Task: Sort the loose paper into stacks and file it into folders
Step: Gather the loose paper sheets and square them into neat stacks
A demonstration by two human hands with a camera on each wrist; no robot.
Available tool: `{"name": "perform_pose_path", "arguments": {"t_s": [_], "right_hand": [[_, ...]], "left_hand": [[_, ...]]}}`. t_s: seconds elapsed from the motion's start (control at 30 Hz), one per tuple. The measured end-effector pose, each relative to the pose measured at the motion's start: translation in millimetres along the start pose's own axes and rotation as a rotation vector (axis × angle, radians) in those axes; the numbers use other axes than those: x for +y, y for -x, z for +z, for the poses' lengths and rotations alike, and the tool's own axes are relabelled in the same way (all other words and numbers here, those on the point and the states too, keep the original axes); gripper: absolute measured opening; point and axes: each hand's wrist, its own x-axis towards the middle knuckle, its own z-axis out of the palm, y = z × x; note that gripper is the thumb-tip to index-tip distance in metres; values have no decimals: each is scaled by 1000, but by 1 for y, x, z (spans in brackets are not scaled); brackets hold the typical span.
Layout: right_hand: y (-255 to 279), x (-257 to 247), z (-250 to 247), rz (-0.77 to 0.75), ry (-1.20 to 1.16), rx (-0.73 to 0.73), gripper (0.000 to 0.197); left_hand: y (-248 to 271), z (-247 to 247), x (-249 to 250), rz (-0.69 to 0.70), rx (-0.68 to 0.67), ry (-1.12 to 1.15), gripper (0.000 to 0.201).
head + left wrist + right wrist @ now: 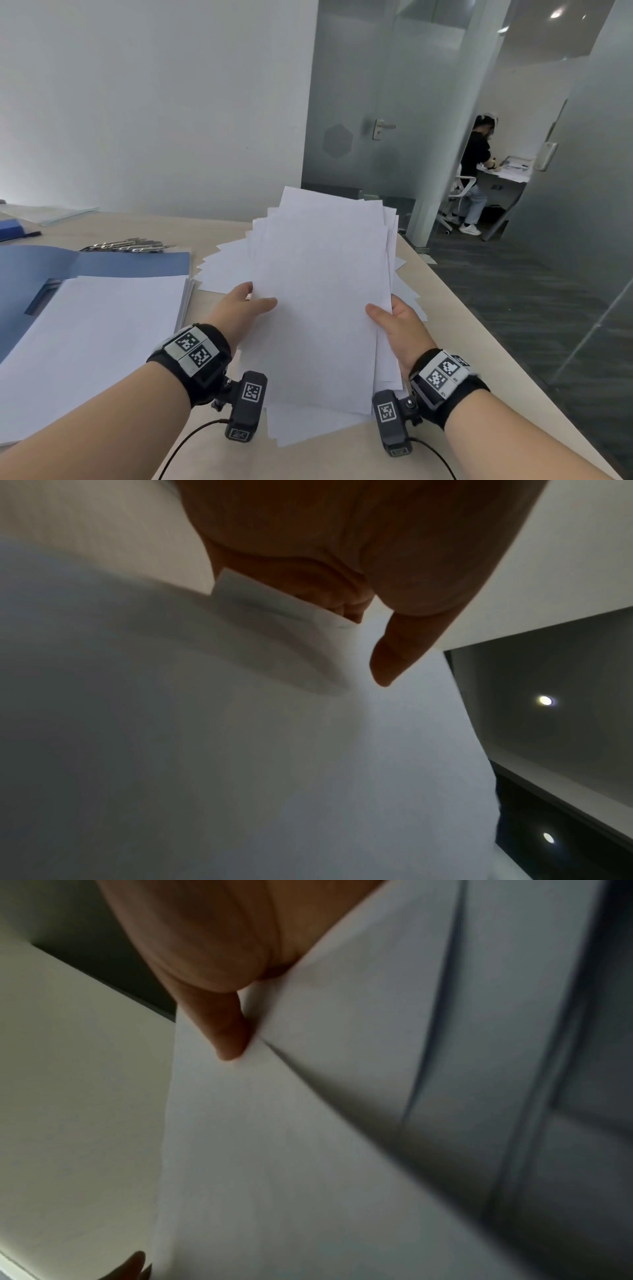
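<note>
I hold a loose sheaf of white paper (322,294) lifted above the table, its far end tilted up. My left hand (245,308) grips its left edge, thumb on top and fingers underneath. My right hand (394,322) grips the right edge the same way. The left wrist view shows my thumb (394,658) over the sheaf (274,750); the right wrist view shows my thumb (226,1031) pressed on the paper (308,1150). More fanned loose sheets (222,270) lie on the table below. A squared paper stack (92,339) lies on an open blue folder (130,263) at the left.
The beige table (442,308) ends at its right edge beside dark carpet. Metal clips (126,245) lie behind the folder, with a clear folder (51,214) at the far left. A person (474,171) sits at a desk beyond a glass partition.
</note>
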Motion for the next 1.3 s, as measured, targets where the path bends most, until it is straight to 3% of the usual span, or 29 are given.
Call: {"name": "perform_pose_path", "arguments": {"t_s": [0.1, 0.33, 0.53, 0.63, 0.73, 0.77, 0.87, 0.93, 1.03, 1.17, 1.3], "right_hand": [[4, -1, 4, -84, -7, 91, 14], [7, -37, 7, -237, -10, 114, 18], [15, -41, -1, -197, 47, 79, 18], [14, -37, -4, -152, 66, 147, 48], [13, -48, -5, -150, -19, 177, 76], [13, -52, -6, -165, -54, 171, 75], [22, -62, -9, -236, -104, 123, 37], [28, -62, -10, -267, -107, 93, 24], [29, -63, -7, -279, -129, 84, 28], [25, -72, -3, -333, -118, 90, 27], [24, -79, -7, -381, -126, 84, 41]], "left_hand": [[7, 3, 8, 27, -47, 60, 46], [17, 5, 49, 317, -18, 113, 28], [27, 3, 54, 410, 4, -92, 21], [34, 9, 56, 445, 44, -130, 24], [37, 15, 67, 491, 24, -19, 24], [39, 17, 70, 506, 5, 5, 24], [40, 19, 65, 514, -25, -32, 31], [40, 20, 56, 491, -9, -95, 39], [44, 25, 50, 474, -18, -133, 57], [44, 33, 60, 516, -17, -144, 62], [44, 33, 69, 521, -15, -108, 74]]}}
